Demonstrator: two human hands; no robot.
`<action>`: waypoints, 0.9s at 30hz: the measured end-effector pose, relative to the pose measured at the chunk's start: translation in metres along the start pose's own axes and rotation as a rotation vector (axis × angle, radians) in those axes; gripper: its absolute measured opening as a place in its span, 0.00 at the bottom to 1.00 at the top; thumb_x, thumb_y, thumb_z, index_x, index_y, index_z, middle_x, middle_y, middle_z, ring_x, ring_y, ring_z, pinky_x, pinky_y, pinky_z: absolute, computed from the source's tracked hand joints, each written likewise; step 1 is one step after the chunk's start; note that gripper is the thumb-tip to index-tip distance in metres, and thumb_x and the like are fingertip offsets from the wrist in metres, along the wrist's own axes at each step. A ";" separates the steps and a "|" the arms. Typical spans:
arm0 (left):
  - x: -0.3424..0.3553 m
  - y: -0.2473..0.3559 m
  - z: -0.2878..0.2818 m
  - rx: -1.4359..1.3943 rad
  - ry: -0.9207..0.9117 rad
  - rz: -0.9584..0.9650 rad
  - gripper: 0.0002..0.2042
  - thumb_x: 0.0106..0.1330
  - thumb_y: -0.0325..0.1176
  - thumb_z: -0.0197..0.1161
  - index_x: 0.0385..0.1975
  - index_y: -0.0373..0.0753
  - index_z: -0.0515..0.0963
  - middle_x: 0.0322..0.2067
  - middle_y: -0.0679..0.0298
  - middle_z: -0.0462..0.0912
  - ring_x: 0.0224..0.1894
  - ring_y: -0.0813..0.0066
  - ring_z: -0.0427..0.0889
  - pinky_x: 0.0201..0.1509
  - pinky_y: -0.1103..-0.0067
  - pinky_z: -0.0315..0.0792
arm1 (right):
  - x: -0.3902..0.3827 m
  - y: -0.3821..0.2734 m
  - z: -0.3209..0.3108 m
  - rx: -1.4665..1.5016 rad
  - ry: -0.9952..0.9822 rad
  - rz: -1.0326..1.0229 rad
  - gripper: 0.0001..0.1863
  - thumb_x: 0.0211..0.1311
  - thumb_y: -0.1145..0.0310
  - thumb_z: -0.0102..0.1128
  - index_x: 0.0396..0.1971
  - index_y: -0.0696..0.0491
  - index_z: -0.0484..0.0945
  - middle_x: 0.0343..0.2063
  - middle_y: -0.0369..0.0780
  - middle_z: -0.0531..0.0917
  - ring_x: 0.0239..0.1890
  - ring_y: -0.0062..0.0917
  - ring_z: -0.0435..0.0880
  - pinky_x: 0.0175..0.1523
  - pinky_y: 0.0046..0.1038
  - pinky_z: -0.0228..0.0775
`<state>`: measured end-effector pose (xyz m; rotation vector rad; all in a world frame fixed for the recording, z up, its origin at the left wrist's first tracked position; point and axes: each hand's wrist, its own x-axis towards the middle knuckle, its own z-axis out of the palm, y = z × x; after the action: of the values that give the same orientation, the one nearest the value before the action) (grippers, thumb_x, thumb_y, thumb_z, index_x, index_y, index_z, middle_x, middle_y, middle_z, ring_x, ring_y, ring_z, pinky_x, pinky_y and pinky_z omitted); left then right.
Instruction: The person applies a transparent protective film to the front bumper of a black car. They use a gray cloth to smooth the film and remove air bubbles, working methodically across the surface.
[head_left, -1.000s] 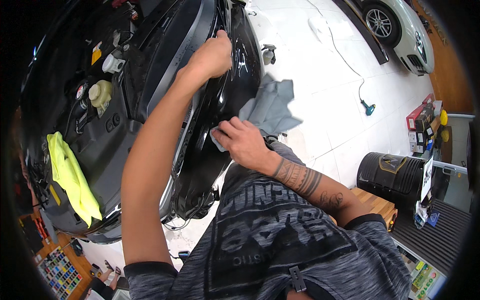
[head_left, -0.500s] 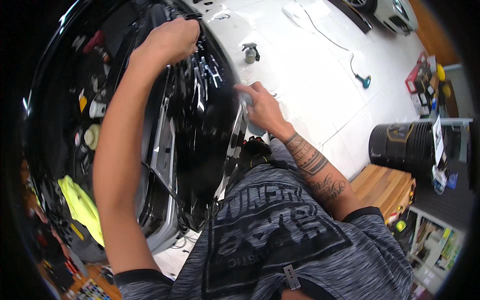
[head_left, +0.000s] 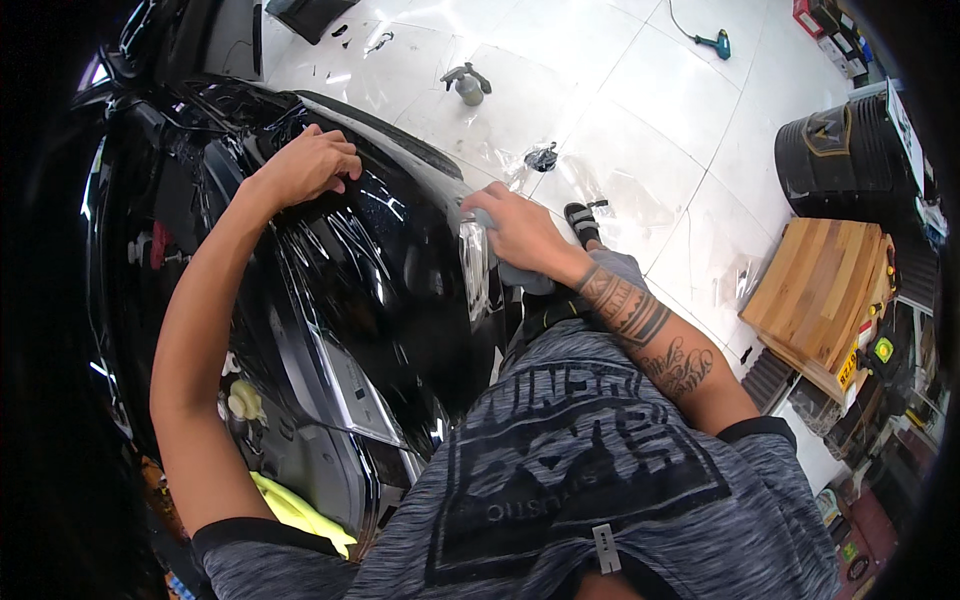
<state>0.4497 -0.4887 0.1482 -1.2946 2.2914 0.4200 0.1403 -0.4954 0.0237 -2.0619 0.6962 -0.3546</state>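
A glossy black car body panel (head_left: 400, 255) curves in front of me, with wet-looking streaks and ripples on it. Over its far upper part is my left hand (head_left: 310, 168), fingers curled down and closed; what they pinch, if anything, is hidden. My right hand (head_left: 520, 232) is at the panel's right edge, wrapped round a grey object (head_left: 483, 217) mostly hidden by the fingers. Just below that hand, clear crinkled film (head_left: 476, 265) hangs along the panel edge.
On the white floor stand a spray bottle (head_left: 467, 86) and a crumpled dark scrap (head_left: 541, 157) beside clear sheeting. A teal corded tool (head_left: 714, 44) lies farther off. To the right are a black drum (head_left: 835, 160) and a wooden box (head_left: 815, 290). A yellow cloth (head_left: 300, 515) lies lower left.
The view has shifted, bringing more of the panel into sight. My left hand has come nearer and lower over the panel. My right hand stays at its edge, holding the grey object.
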 end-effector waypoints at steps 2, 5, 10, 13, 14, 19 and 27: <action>0.004 0.000 -0.006 0.005 -0.050 0.033 0.09 0.50 0.32 0.70 0.29 0.44 0.78 0.36 0.71 0.76 0.48 0.70 0.73 0.50 0.70 0.62 | 0.004 0.000 0.001 0.011 -0.013 0.010 0.21 0.50 0.77 0.55 0.47 0.45 0.74 0.46 0.43 0.74 0.46 0.41 0.78 0.45 0.41 0.72; 0.005 -0.001 -0.004 -0.053 -0.048 0.034 0.08 0.50 0.32 0.71 0.25 0.43 0.76 0.33 0.70 0.74 0.48 0.68 0.71 0.50 0.69 0.62 | 0.007 -0.007 0.001 0.012 -0.053 0.027 0.23 0.50 0.78 0.56 0.48 0.45 0.73 0.47 0.41 0.74 0.47 0.41 0.77 0.47 0.39 0.72; 0.002 -0.004 -0.004 -0.132 -0.145 -0.016 0.11 0.49 0.31 0.71 0.29 0.42 0.74 0.34 0.69 0.74 0.47 0.66 0.70 0.50 0.68 0.61 | 0.010 -0.012 0.009 0.048 -0.073 -0.002 0.23 0.50 0.78 0.58 0.48 0.45 0.73 0.49 0.41 0.73 0.49 0.42 0.77 0.47 0.39 0.73; 0.001 0.002 -0.006 -0.201 -0.162 -0.011 0.13 0.49 0.31 0.71 0.30 0.42 0.72 0.33 0.69 0.74 0.47 0.66 0.70 0.49 0.68 0.61 | 0.012 -0.018 0.016 0.095 -0.044 -0.018 0.24 0.49 0.79 0.58 0.48 0.44 0.73 0.50 0.42 0.73 0.50 0.42 0.76 0.49 0.38 0.73; 0.003 0.002 -0.007 -0.222 -0.183 -0.008 0.13 0.49 0.32 0.72 0.28 0.42 0.72 0.32 0.69 0.74 0.47 0.67 0.71 0.47 0.68 0.62 | 0.013 -0.020 0.019 0.102 -0.045 -0.022 0.24 0.49 0.79 0.58 0.48 0.43 0.74 0.50 0.42 0.73 0.51 0.42 0.76 0.50 0.38 0.73; 0.008 0.005 -0.005 -0.296 -0.252 0.127 0.12 0.48 0.32 0.71 0.25 0.37 0.74 0.32 0.64 0.75 0.43 0.61 0.75 0.46 0.65 0.68 | 0.019 -0.046 0.028 0.066 -0.079 -0.039 0.25 0.46 0.80 0.58 0.46 0.41 0.76 0.52 0.43 0.71 0.53 0.41 0.74 0.51 0.38 0.72; 0.005 0.045 0.011 -0.166 -0.171 0.107 0.08 0.53 0.33 0.68 0.26 0.37 0.76 0.30 0.64 0.77 0.43 0.62 0.78 0.41 0.67 0.75 | 0.028 -0.055 0.046 -0.022 -0.033 -0.006 0.22 0.42 0.80 0.60 0.40 0.43 0.75 0.54 0.44 0.68 0.55 0.46 0.69 0.48 0.44 0.72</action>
<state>0.4116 -0.4637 0.1380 -1.1656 2.2261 0.7426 0.2042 -0.4570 0.0436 -2.0867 0.6770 -0.3167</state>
